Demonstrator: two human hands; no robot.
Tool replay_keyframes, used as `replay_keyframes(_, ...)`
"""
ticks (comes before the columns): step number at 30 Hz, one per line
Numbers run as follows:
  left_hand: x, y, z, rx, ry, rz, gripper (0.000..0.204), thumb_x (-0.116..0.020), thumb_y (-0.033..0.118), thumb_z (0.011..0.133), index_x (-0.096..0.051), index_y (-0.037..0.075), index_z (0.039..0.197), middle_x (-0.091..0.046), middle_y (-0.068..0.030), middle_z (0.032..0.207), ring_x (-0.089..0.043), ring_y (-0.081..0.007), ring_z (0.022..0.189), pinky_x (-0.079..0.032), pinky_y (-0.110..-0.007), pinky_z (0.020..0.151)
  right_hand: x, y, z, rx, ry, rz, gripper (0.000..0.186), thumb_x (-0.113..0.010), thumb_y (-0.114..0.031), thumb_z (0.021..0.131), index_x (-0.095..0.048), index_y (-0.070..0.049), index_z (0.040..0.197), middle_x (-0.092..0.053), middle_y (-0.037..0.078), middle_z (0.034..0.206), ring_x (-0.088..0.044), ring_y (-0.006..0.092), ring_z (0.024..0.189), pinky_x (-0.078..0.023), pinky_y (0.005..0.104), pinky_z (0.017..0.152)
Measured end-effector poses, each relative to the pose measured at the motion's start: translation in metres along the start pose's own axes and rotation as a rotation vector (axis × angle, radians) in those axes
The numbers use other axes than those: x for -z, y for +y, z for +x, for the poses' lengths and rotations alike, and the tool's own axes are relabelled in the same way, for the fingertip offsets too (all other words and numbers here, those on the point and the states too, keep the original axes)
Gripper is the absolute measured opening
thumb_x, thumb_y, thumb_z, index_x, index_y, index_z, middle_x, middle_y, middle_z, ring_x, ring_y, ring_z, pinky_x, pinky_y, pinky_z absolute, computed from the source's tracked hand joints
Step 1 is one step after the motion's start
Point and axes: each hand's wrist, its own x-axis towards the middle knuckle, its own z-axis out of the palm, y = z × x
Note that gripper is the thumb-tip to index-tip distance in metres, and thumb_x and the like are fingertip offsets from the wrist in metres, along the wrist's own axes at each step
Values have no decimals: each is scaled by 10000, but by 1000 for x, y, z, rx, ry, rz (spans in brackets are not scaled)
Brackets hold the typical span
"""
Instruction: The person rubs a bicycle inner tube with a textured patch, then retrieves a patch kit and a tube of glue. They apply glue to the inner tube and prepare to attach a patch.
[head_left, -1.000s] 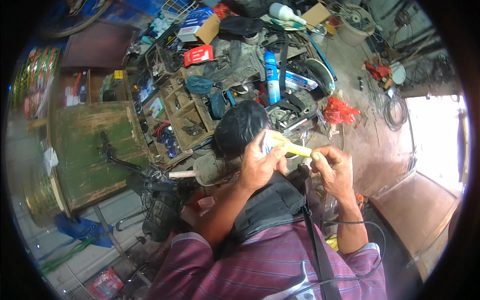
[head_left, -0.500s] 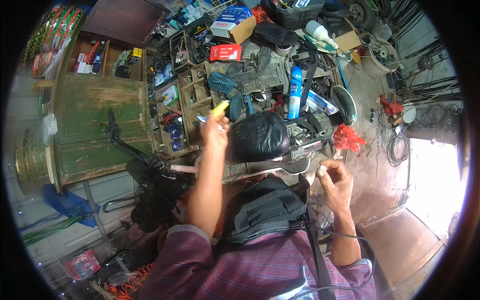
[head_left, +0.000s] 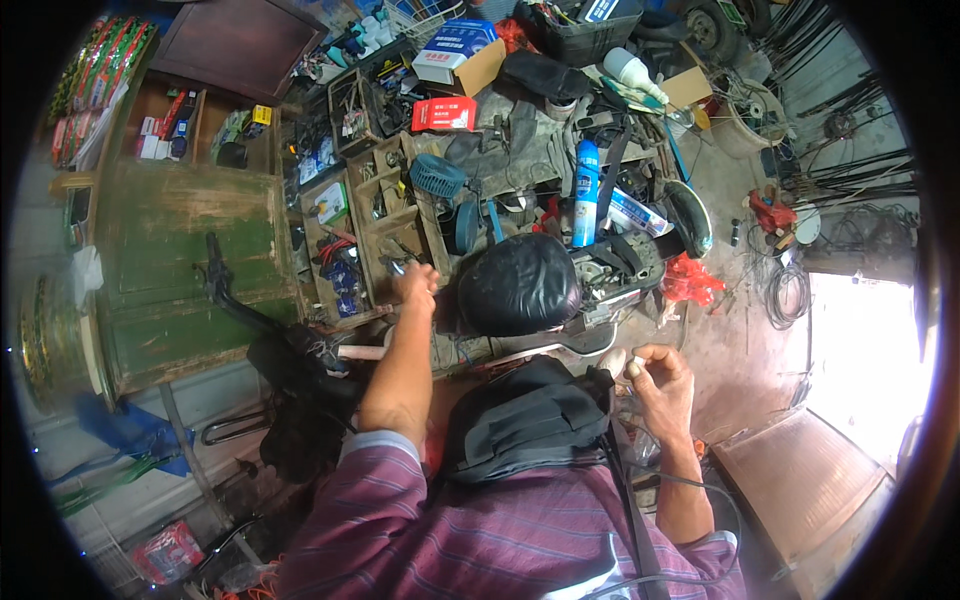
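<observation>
My left hand [head_left: 415, 284] is over the front of the wooden compartment tray [head_left: 432, 228]. Its fingers are curled, and a small pale bluish tip [head_left: 397, 268] shows at their edge; the rest of that thing is hidden. To the right of this hand lies the rounded black padded seat [head_left: 520, 284]. My right hand [head_left: 664, 388] is raised on the right side, thumb and fingers pinched on a small white piece [head_left: 637, 362] too small to name.
A blue spray can [head_left: 586, 195] stands behind the seat. A blue plastic basket [head_left: 437, 176] and a red box [head_left: 444, 114] lie farther back. At left are a black handlebar [head_left: 228, 285] and a worn green cabinet [head_left: 200, 240]. A red plastic bag [head_left: 690, 280] sits at right.
My left hand has come down and slightly left toward the tray. The yellow thing that stuck out of it is out of sight. My right hand keeps its pinch, slightly lower.
</observation>
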Motion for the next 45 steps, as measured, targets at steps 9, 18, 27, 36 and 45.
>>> replay_keyframes(9, -25, -50, -87, 87, -239, 98, 392, -702, 463, 982, -566, 126, 1128, -610, -80, 730, -420, -136, 440, -325, -300, 402, 10, -1, -34, -43, 78, 52, 146, -745, -42, 940, -677, -9, 1064, -661, -5, 962, -595, 67, 872, -491, 232, 791)
replay_keyframes(18, -89, 2, -210, -54, -523, 157, 339, -609, 350, 1054, -641, 56, 1220, -702, -80, 849, -636, -154, 617, -529, -328, 538, 84, 16, -57, -138, -41, 546, 220, -660, -60, 940, -616, -20, 1151, -722, 118, 1110, -721, 199, 1003, -566, 292, 782)
replay_keyframes(27, -203, -140, -491, 77, -1615, 542, 602, -393, 411, 1094, -582, -80, 1387, -659, -207, 1359, -653, -309, 1228, -541, -417, 1024, 196, 66, -65, -27, -26, 386, 371, -711, -292, 1016, -685, 8, 1232, -729, 76, 1030, -665, 145, 857, -550, 306, 796)
replay_keyframes(36, -275, -292, -663, 205, -1634, 836, 518, -409, 311, 1124, -502, -56, 1478, -636, -234, 1374, -655, -300, 1225, -532, -407, 1056, 370, 93, -129, -18, 24, 460, 230, -661, -215, 1039, -669, -26, 1170, -614, -21, 833, -536, 73, 720, -440, 280, 632)
replay_keyframes(45, -320, -380, -767, 102, -2017, 1621, 461, -516, 406, 1103, -599, 99, 1437, -670, -52, 1218, -622, -156, 1080, -502, -340, 979, 500, 141, -226, 66, 525, 943, 143, -622, -157, 992, -669, -43, 1066, -616, -22, 790, -495, 44, 605, -364, 200, 529)
